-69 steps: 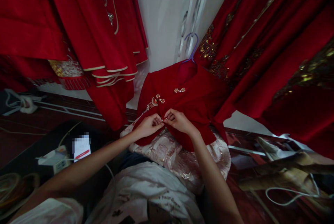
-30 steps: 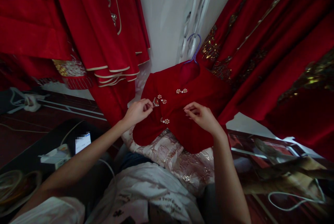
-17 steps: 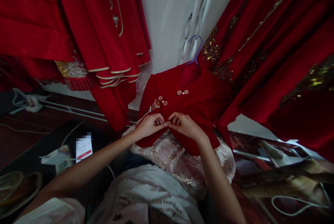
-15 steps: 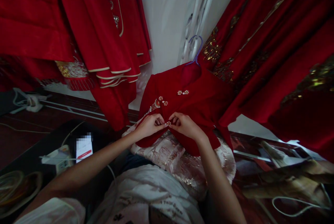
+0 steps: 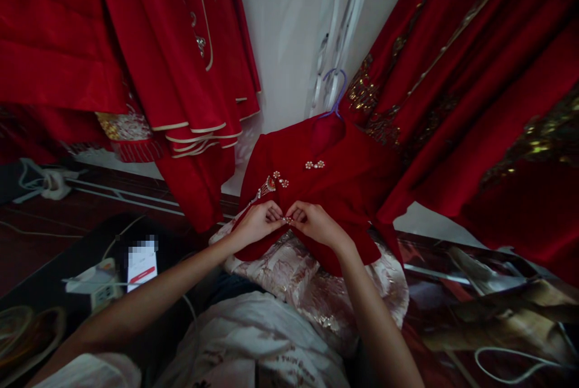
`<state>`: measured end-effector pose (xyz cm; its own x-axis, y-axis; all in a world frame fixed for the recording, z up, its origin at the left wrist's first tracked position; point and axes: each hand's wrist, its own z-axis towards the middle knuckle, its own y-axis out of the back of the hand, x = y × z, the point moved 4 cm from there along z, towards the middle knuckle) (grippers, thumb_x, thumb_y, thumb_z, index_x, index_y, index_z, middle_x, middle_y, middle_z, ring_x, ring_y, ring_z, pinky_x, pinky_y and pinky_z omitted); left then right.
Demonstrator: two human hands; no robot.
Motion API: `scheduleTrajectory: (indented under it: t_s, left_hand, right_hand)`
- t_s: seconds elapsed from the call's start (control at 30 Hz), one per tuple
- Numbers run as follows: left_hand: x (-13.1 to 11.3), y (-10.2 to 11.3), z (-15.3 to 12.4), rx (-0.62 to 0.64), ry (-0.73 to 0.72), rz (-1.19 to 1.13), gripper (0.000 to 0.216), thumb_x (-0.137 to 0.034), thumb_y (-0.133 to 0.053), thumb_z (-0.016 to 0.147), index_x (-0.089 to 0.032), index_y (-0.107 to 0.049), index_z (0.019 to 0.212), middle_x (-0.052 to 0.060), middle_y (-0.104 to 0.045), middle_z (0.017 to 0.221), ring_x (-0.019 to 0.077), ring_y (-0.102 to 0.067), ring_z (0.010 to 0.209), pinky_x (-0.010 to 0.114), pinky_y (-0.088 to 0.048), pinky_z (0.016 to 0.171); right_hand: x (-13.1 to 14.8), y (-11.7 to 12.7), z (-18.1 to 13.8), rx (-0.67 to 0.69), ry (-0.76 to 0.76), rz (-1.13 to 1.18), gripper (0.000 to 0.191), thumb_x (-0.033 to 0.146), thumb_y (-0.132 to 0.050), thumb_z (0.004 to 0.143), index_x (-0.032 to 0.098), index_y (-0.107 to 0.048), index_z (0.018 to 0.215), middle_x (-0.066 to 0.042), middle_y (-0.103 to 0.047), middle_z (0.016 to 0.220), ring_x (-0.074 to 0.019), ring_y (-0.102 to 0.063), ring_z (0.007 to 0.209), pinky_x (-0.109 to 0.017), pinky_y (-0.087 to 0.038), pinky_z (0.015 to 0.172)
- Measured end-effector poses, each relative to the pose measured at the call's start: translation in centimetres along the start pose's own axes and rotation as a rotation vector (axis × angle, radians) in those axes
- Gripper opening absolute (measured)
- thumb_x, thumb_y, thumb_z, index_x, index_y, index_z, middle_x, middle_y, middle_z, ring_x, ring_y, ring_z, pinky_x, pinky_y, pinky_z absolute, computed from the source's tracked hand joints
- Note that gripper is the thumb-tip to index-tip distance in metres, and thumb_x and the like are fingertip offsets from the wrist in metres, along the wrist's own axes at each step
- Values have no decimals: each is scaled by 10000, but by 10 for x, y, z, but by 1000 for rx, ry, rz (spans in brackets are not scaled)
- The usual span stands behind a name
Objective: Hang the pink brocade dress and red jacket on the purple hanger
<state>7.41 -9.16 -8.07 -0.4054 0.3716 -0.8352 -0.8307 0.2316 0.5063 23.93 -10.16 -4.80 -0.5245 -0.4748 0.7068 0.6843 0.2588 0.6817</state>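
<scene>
A red garment [image 5: 348, 195] lies over my lap, on a pale, shiny patterned cloth [image 5: 294, 273]. At its front edge my left hand [image 5: 260, 222] and my right hand [image 5: 314, 223] meet, fingertips pinched on a small jewelled flower clasp [image 5: 286, 220]. The fingers cover most of that clasp. Farther up the garment sits a similar flower clasp [image 5: 315, 165]. Left of it is a beaded ornament [image 5: 270, 184] with small flowers. A purple hanger hook [image 5: 335, 98] sticks out of the garment's top.
Red garments [image 5: 149, 44] hang at the left, and red cloth with gold trim [image 5: 452, 92] hangs at the right. A lit phone [image 5: 142, 264] and a power strip [image 5: 104, 285] lie on a dark surface by my left arm. Brownish material [image 5: 511, 315] lies at the right.
My right hand has come slightly closer to my left, and the fingers cover more of the clasp. The whole view has shifted a little.
</scene>
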Motion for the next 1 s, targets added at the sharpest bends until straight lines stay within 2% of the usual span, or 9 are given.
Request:
scheduleTrajectory:
  t_s: [0.17,0.47,0.67,1.0]
  left_hand:
    - [-3,-1,-1,11,-10,-7,224,-353,-676,784,-149,-602,840,18,-659,793,110,-616,701,225,-508,652]
    - [-5,-3,-4,-7,-13,-78,232,-373,-663,796,-157,-587,830,6,-640,799,114,-620,722,232,-518,671]
    - [-8,-3,-5,2,-16,-53,201,-345,-652,807,-163,-567,819,-2,-624,773,109,-604,695,216,-504,630]
    - [-13,-3,-6,-21,-102,-5,125,-282,-617,828,-175,-553,833,-7,-610,803,105,-601,718,220,-513,666]
  right_hand:
    - [0,1,0,-12,11,6,212,63,-557,781,187,-636,933,-22,-685,820,-122,-632,740,-219,-472,682]
    - [-3,-1,2,-16,22,18,202,62,-549,772,183,-628,914,-17,-682,822,-117,-625,733,-211,-464,677]
    - [-3,-2,3,-9,-3,11,223,53,-539,766,193,-629,915,-14,-681,823,-117,-626,734,-212,-466,675]
    - [-4,-3,4,-3,5,13,147,129,-588,793,189,-625,921,-12,-675,809,-111,-614,704,-210,-462,645]
